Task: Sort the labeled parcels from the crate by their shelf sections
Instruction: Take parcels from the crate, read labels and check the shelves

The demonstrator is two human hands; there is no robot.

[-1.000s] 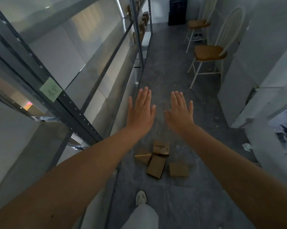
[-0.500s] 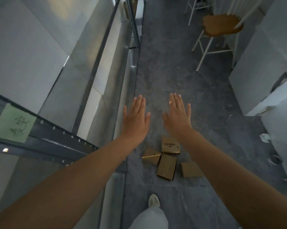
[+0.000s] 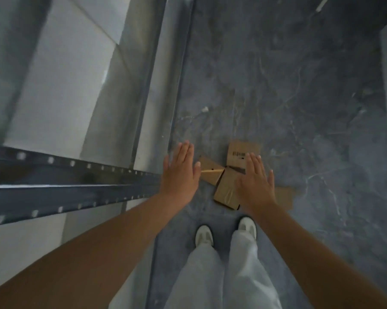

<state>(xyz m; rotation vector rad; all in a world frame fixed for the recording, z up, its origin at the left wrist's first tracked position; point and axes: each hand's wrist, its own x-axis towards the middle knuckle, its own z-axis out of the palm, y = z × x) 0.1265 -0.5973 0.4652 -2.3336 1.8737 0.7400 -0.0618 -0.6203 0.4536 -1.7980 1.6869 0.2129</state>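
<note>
My left hand [image 3: 180, 175] and right hand [image 3: 255, 181] are flat open, holding nothing; boxes [image 3: 225, 190] are bunched on the floor [image 3: 277, 85], so I might grab the wrong label.

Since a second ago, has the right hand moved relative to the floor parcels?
Yes. Judged against the cardboard parcels, the right hand has dropped towards them: it showed beyond them before, and now it overlaps them.
</note>
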